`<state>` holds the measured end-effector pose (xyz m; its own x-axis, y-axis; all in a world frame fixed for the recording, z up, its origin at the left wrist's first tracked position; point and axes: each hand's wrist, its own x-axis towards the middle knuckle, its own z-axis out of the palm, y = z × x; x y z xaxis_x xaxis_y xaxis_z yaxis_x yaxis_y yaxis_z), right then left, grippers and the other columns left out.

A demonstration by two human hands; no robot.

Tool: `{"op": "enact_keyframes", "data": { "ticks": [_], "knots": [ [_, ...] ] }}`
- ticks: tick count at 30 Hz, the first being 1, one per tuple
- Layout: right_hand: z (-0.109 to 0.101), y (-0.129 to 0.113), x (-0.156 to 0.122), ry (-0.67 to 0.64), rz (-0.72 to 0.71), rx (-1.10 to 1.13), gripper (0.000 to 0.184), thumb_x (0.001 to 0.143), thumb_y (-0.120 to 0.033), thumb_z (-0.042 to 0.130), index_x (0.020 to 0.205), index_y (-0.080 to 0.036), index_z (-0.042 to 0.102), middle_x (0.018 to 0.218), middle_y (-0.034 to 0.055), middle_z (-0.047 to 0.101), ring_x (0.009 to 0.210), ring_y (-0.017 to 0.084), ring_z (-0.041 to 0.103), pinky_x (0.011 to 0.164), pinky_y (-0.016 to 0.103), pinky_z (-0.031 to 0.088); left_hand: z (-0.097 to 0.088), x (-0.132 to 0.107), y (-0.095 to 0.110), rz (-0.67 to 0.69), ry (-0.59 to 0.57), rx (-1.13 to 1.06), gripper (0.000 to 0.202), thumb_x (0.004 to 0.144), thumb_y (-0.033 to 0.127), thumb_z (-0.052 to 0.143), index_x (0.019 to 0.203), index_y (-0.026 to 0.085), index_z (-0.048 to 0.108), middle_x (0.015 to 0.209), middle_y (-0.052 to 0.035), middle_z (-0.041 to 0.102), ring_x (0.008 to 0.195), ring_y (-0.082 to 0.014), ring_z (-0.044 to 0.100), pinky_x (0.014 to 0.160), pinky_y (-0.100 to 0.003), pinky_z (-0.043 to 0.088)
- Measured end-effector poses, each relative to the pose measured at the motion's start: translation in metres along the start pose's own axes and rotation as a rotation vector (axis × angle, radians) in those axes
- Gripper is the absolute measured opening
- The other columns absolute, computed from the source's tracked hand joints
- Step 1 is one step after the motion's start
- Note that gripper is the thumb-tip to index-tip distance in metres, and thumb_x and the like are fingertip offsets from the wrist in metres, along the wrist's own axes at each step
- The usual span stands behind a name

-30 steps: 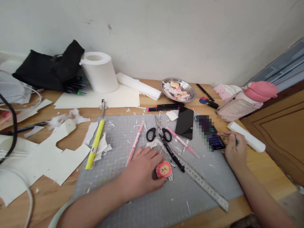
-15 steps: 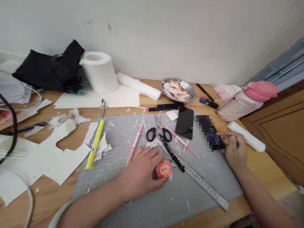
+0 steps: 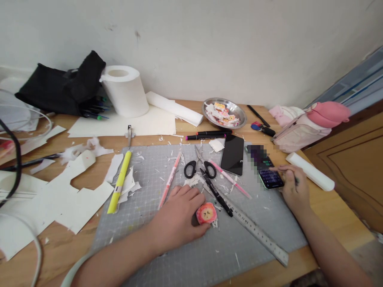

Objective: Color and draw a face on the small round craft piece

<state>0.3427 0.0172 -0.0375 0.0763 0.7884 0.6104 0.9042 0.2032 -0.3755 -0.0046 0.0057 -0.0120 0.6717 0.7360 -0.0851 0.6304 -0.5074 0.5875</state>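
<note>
My left hand (image 3: 181, 217) rests on the grey cutting mat (image 3: 143, 259), fingers curled and thumb bent around a small red-orange piece with a drawn squinting face (image 3: 206, 213). A bit of that piece's edge is hidden by the hand. At the right, my right hand (image 3: 296, 189) has its index finger stretched onto the lit keyboard of a phone (image 3: 271, 178), its other fingers bent. The phone lies on the mat, its upper part pixelated. Between the hands are black-handled scissors (image 3: 200, 165), a black pen (image 3: 217, 193) and a steel ruler (image 3: 259, 233).
A dark-screened phone (image 3: 232, 154), two pink pens and a yellow-handled knife (image 3: 119, 181) lie on the mat among paper scraps. Behind stand a paper roll (image 3: 125, 95), a metal bowl (image 3: 241, 115) of coloured pieces and a black pouch (image 3: 56, 87). Cut paper (image 3: 86, 203) covers the left side.
My right index finger has shifted slightly left over the phone's keyboard. My left hand and the small face piece have stayed put.
</note>
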Motion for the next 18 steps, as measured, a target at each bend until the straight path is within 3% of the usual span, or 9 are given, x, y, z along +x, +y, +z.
{"op": "enact_keyframes", "data": {
  "ticks": [4,9,13,18],
  "knots": [
    [0.0006,0.0026,-0.0017,0.109,0.164,-0.017,0.026,0.092,-0.036,0.033,0.085,-0.021,0.052,0.080,0.0079,0.068,0.085,0.022,0.059,0.084,0.044,0.042,0.0002,-0.0010,0.0006,-0.005,0.005,0.008,0.019,0.076,0.037,0.062,0.080,0.020,0.053,0.087,-0.0017,0.057,0.088,-0.0232,0.051,0.079,-0.038,0.036],
    [0.0013,0.0015,0.0026,-0.009,0.087,-0.075,0.032,0.091,-0.041,0.033,0.078,-0.022,0.056,0.074,0.0072,0.067,0.081,0.023,0.057,0.079,0.042,0.043,0.0008,-0.0017,0.0004,-0.004,0.006,0.000,0.019,0.075,0.036,0.062,0.080,0.020,0.053,0.087,-0.0018,0.058,0.089,-0.0233,0.051,0.080,-0.038,0.036],
    [0.0007,0.0004,0.0035,-0.096,-0.019,0.003,0.033,0.091,-0.041,0.033,0.078,-0.023,0.058,0.074,0.0062,0.067,0.080,0.022,0.058,0.079,0.040,0.044,0.0003,-0.0006,0.0007,-0.004,-0.001,0.000,0.018,0.076,0.036,0.062,0.081,0.021,0.054,0.087,-0.0020,0.058,0.089,-0.0236,0.051,0.080,-0.038,0.036],
    [0.0004,0.0024,-0.0016,-0.001,0.061,0.050,0.029,0.092,-0.040,0.034,0.082,-0.023,0.055,0.074,0.0059,0.068,0.083,0.022,0.059,0.083,0.043,0.044,0.0005,-0.0010,0.0005,0.002,0.010,0.007,0.019,0.076,0.036,0.062,0.079,0.020,0.053,0.087,-0.0020,0.057,0.088,-0.0234,0.051,0.079,-0.038,0.036]
  ]
}}
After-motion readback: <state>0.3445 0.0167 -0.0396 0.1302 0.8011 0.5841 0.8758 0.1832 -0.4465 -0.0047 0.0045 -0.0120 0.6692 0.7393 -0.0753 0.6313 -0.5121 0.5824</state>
